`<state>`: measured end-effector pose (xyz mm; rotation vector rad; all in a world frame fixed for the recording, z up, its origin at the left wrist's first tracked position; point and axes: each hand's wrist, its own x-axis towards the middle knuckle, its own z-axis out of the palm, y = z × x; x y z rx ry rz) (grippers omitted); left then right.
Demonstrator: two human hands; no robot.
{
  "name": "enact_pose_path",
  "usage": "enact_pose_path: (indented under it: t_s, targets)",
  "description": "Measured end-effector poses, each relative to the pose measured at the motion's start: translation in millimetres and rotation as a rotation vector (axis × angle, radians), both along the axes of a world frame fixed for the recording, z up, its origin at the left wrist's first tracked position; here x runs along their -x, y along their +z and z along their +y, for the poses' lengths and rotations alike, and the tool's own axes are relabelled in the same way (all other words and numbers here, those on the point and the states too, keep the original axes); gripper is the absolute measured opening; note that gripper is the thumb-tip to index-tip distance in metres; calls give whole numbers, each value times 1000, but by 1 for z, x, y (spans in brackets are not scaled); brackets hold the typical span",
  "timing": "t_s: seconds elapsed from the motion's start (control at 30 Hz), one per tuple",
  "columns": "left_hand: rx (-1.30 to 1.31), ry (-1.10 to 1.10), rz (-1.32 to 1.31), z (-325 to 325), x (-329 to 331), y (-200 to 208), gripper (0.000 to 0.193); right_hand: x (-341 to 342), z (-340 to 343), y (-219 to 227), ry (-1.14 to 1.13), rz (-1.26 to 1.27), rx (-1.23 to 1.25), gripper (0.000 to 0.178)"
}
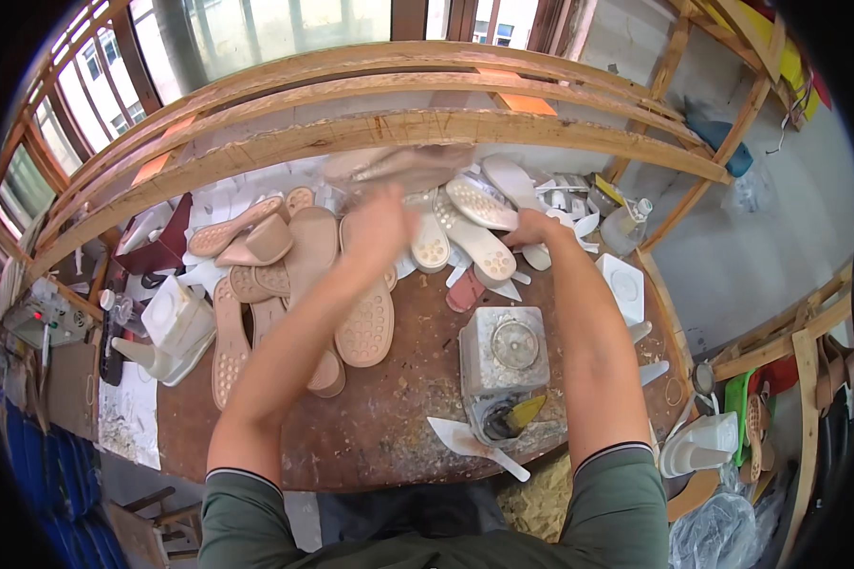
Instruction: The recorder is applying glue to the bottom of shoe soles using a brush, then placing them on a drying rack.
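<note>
Toward the back of the brown table, my right hand (534, 229) closes around one end of a cream shoe sole (482, 204) with a studded surface. My left hand (384, 226) is smeared by motion, so its fingers cannot be made out. Just beyond it is a blurred pinkish-beige shape (399, 167), perhaps soles; whether the hand touches it is unclear. Another cream sole (489, 248) lies under the gripped one. Beige soles (365, 327) are heaped around and under my left forearm, some with block heels (269, 239). A small reddish piece (464, 290) lies between the heaps.
Between my forearms stands a stained square container (504, 346) with a round lid. A white scraper-like piece (479, 449) lies nearer me. White containers (176, 318) stand at left, and a clear bottle (626, 226) at right. A wooden rail (399, 128) spans the back.
</note>
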<state>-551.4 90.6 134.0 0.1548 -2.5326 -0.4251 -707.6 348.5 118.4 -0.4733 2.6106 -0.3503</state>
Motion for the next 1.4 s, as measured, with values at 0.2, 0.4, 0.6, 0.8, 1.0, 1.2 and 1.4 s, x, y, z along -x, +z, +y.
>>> enact_pose_path:
  t_s: [0.2, 0.4, 0.6, 0.8, 1.0, 1.2, 1.4]
  targets:
    - [-671, 37, -374, 18, 47, -64, 56, -11, -18, 15, -72, 359, 45, 67]
    - [-1240, 198, -169, 14, 69, -99, 24, 28, 14, 36, -202, 66, -83, 74]
    - [-2195, -158, -342, 25, 50, -71, 13, 48, 12, 23, -210, 251, -247, 78]
    - [-2190, -93, -393, 96, 25, -70, 49, 54, 1, 38, -97, 38, -184, 84]
    - [-2222, -156, -422, 116, 39, -68, 47, 72, -16, -14, -366, 453, -367, 98]
    - [-2307, -86, -276, 111, 58, -45, 42, 96, -13, -6, 24, 129, -139, 56]
    - [-2317, -218, -202, 105, 76, -25, 40, 128, -5, -12, -79, -69, 82, 41]
